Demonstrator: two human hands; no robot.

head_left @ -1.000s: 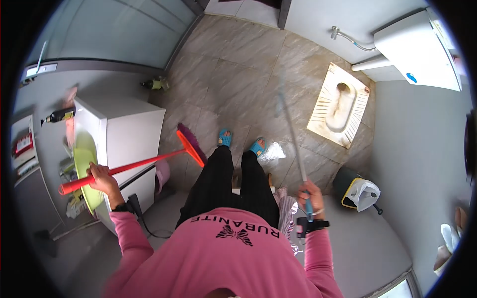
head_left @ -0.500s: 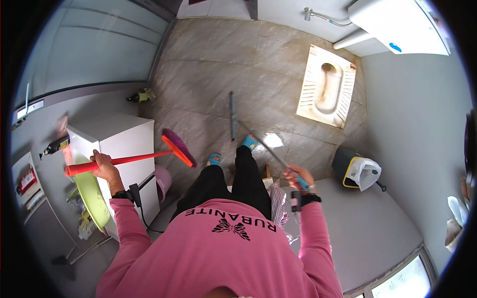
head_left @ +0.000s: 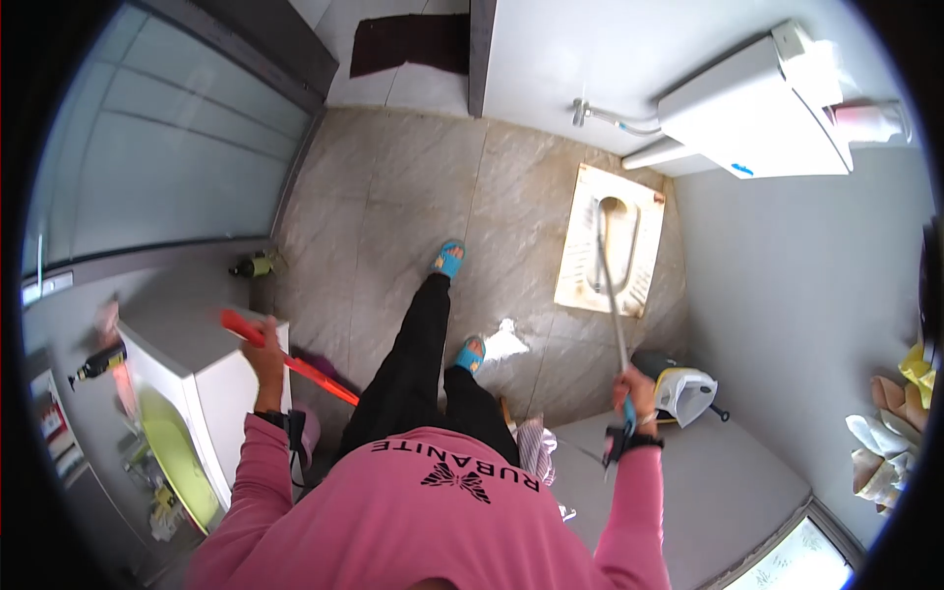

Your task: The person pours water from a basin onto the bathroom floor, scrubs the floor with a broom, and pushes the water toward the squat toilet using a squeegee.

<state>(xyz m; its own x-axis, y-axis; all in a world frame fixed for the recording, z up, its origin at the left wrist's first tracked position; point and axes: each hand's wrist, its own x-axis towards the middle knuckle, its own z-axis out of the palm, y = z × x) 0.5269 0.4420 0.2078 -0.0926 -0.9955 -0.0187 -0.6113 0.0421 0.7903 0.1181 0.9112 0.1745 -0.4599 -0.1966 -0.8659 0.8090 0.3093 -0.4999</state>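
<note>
My left hand (head_left: 264,359) is closed round the red handle of a broom (head_left: 320,377), beside a white cabinet (head_left: 228,418). The broom slants down toward my left leg, and only part of its purple bristles shows. On the other side, my right hand (head_left: 636,393) grips the blue end of a long grey-poled floor squeegee (head_left: 615,310). Its pole reaches out over the white squat toilet (head_left: 573,261), and the thin head lies across the toilet's basin; whether it touches is unclear.
A bin (head_left: 647,366) with a white bag stands by my right hand. A pink bucket (head_left: 307,433) and green basin (head_left: 177,447) are at left. A green bottle (head_left: 258,265) stands near the glass door (head_left: 187,147). A white cistern (head_left: 752,123) hangs on the wall. The tiled floor (head_left: 403,177) has a bright reflection.
The squeegee has swung from the floor before my feet to over the squat toilet. My right hand moved right, my left hand inward with the broom. One foot has stepped forward.
</note>
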